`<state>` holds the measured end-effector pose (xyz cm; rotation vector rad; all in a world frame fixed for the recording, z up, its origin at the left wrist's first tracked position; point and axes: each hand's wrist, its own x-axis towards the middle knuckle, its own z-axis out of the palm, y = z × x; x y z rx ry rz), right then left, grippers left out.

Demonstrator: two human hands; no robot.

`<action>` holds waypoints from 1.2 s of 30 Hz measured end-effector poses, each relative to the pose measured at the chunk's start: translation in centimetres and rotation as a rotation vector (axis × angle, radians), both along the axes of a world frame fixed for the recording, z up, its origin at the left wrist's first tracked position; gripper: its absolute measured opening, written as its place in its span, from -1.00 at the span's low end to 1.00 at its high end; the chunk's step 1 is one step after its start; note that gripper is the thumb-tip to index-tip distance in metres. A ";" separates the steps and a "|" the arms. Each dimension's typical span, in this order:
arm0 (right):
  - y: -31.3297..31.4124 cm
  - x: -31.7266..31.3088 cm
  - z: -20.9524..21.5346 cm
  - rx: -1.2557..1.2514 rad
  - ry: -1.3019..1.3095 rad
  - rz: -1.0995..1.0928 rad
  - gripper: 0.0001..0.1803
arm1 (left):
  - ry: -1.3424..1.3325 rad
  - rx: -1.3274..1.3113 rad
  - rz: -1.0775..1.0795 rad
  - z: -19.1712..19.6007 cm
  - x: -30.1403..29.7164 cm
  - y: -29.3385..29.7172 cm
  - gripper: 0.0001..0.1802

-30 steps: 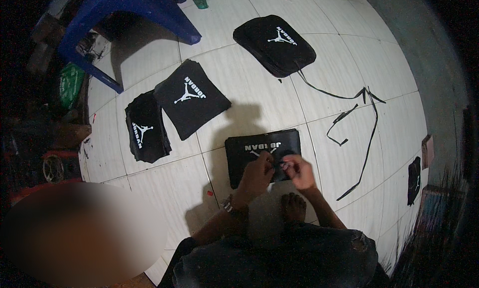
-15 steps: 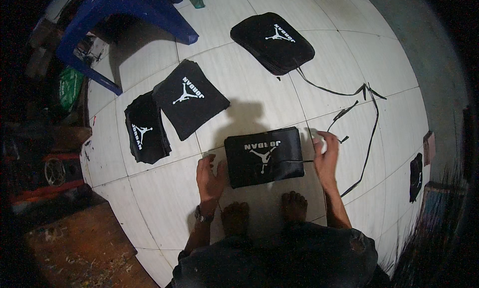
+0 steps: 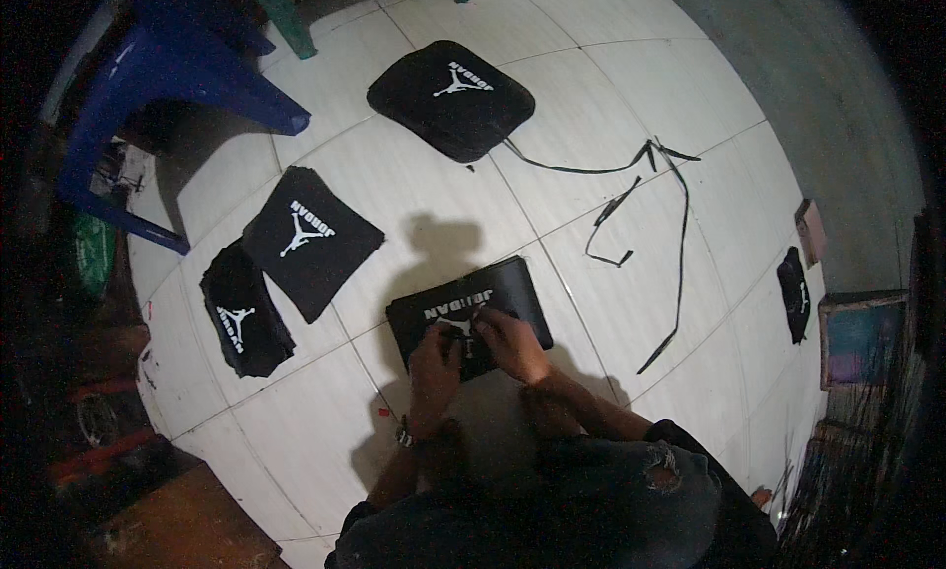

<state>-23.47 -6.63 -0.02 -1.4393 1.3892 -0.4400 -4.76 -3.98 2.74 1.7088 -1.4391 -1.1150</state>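
On the tiled floor before me lies a stack of black fabric pieces [image 3: 517, 278] with a white printed figure and lettering. My left hand [image 3: 434, 367] and my right hand [image 3: 512, 344] meet over its middle, fingers closed in a pinch. A thin black strip that crosses the stack seems to be between the fingertips, though it barely shows against the black cloth. Part of the print is hidden behind the fingers. A watch [image 3: 404, 433] is on my left wrist.
Two similar black stacks, one squarish [image 3: 315, 249] and one narrow [image 3: 241, 318], lie to the left. A rounded stack [image 3: 448, 111] sits farther off. Loose black strips [image 3: 680, 264] curve along the right. A blue plastic chair [image 3: 197, 66] stands at upper left; a small black piece [image 3: 794, 298] lies far right.
Both hands have come inward from either side of the stack and now meet on top of it, fingers pinched. The view has shifted, so the floor items appear displaced.
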 end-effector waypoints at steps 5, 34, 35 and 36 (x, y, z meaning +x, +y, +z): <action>-1.3 1.3 1.2 -0.043 -0.033 -0.069 -0.49 | -0.132 -0.103 -0.146 -0.1 -0.1 0.2 -0.69; 0.1 -1.4 4.6 -0.031 0.437 0.296 -0.55 | -0.080 0.116 -0.343 0.1 -1.3 5.5 -0.71; -0.4 -2.2 4.8 -0.089 0.476 0.327 -0.57 | -0.125 0.175 -0.350 0.6 -0.8 5.8 -0.70; -1.3 -3.5 4.9 -0.017 0.399 0.298 -0.59 | -0.168 0.234 -0.360 1.3 -0.3 6.3 -0.69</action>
